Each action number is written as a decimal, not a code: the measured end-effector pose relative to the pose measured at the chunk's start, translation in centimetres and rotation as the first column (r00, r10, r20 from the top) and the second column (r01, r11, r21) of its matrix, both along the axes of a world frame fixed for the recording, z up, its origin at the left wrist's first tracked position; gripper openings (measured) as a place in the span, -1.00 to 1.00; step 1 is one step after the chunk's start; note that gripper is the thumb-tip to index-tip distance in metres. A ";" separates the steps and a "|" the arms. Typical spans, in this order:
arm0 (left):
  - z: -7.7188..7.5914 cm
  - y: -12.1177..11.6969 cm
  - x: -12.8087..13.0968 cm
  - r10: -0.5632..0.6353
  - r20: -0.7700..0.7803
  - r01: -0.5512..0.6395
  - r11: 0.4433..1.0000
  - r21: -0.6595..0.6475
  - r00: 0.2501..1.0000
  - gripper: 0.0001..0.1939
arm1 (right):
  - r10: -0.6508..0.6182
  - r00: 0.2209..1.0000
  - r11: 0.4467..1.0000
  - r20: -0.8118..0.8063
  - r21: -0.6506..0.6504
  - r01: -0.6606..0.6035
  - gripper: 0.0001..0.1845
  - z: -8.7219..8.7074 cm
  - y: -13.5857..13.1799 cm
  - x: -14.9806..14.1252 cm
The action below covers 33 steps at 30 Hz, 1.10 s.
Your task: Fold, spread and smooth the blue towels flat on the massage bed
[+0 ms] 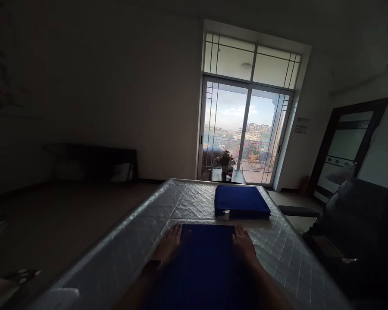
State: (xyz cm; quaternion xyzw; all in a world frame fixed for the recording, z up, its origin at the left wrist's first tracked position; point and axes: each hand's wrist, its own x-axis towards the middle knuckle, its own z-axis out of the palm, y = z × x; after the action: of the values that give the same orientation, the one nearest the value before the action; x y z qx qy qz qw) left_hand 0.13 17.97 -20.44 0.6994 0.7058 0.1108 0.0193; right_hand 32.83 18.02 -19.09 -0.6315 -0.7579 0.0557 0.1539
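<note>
A dark blue piece of folded fabric [207, 262] lies in front of me on a table with a silvery quilted cover [190, 200]. At its left edge rests my left hand [170, 242], fingers stretched forward and thumb over the fabric. My right hand [245, 244] lies along the opposite edge in much the same pose, its fingers also extended. Both hands touch the fabric near its far corners. Beyond them sits a second blue folded bundle [241, 200], thicker, with a small white tag [226, 214] on its near side. The near end of the fabric is in deep shadow.
Past the table's far end stands a small dark table [215, 175] with a potted plant [225, 159] and a bottle [230, 167], before sliding glass doors [226, 112]. A dark armchair [358, 219] is close on the right. A low dark bench-like piece [100, 161] stands by the left wall.
</note>
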 end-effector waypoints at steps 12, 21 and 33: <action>-0.4 0.0 0.1 -0.017 0.065 0.011 0.996 0.090 0.998 -0.10 | -0.021 0.999 1.000 0.036 0.003 0.021 -0.31 0.9 -2.7 -0.2; 1.1 -0.2 0.3 0.019 0.051 -0.018 1.000 -0.021 0.999 -0.08 | -0.016 0.999 0.998 -0.029 -0.060 0.014 -0.25 -0.3 -4.5 -0.2; 1.5 -1.8 18.7 -0.464 0.097 0.460 0.886 0.059 0.881 -0.20 | 0.039 0.999 0.998 0.005 -0.048 -0.039 -0.29 -0.5 -4.6 0.0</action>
State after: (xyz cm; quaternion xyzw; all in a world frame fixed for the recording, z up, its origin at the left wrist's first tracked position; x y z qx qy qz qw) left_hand 18.85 16.20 -18.98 0.8406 0.5148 0.1527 0.0713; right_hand 32.85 13.45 -19.55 -0.6203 -0.7689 0.0751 0.1352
